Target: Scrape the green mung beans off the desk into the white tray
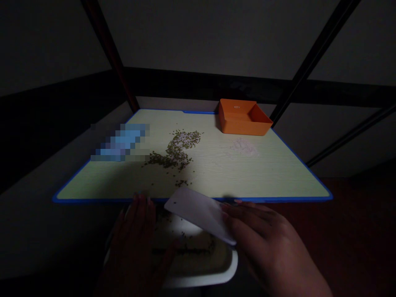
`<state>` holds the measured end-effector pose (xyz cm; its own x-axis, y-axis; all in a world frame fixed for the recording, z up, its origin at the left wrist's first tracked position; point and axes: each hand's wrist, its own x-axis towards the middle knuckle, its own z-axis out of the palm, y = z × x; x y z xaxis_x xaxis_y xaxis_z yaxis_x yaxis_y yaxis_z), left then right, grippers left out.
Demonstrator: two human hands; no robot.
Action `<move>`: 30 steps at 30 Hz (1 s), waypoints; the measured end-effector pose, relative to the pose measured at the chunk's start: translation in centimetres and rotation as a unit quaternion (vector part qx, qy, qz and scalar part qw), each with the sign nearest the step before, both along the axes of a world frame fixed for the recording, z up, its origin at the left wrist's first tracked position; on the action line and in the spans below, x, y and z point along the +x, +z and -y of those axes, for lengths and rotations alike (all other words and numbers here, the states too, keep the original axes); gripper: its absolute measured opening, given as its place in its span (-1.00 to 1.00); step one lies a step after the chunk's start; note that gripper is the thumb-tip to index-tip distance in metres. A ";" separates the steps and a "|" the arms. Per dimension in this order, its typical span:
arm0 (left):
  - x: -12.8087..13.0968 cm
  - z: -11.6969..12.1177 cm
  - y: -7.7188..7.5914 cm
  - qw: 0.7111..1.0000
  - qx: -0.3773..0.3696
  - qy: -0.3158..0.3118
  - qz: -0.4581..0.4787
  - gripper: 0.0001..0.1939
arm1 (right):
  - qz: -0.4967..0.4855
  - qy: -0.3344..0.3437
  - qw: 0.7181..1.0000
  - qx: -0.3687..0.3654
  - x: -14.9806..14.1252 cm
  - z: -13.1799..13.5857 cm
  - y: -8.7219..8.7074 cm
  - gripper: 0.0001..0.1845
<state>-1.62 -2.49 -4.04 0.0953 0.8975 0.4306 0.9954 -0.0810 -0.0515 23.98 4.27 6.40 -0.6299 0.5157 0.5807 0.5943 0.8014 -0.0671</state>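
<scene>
A thin, pale flat scraper [201,212] with a small hole at one corner is pinched in my right hand [262,239]. It slants over the front edge of the board, above a white-rimmed tub [230,268]. Dark little grains are scattered inside this tub. My left hand [134,241], deep in shadow, rests over the tub's left side with its fingers stretched out toward the board and its thumb apart. A patchy heap of small greenish-brown grains [177,150] mixed with pale ones lies on the board. To its right is a small pile of whitish grains [244,147].
The light wood-patterned board [262,177] has a blue edge. An orange open bin [244,128] stands at its back right. A blurred-out blue object [123,142] lies at the left. Dark panelled walls [198,37] close in behind; lighting is dim.
</scene>
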 end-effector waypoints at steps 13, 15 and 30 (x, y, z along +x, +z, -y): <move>0.5 -0.6 0.5 0.998 0.044 -0.026 -0.020 -0.17 | 0.008 -0.032 0.998 -0.046 1.5 -1.4 -0.7 -0.65; 0.4 -0.6 0.4 0.999 0.039 -0.023 -0.013 -0.16 | 0.009 -0.027 0.999 -0.041 1.3 -1.4 -0.7 -0.65; 0.4 -0.3 0.1 0.999 0.042 -0.013 -0.003 -0.15 | -0.075 -0.096 0.992 -0.038 1.8 -2.0 -1.4 -0.83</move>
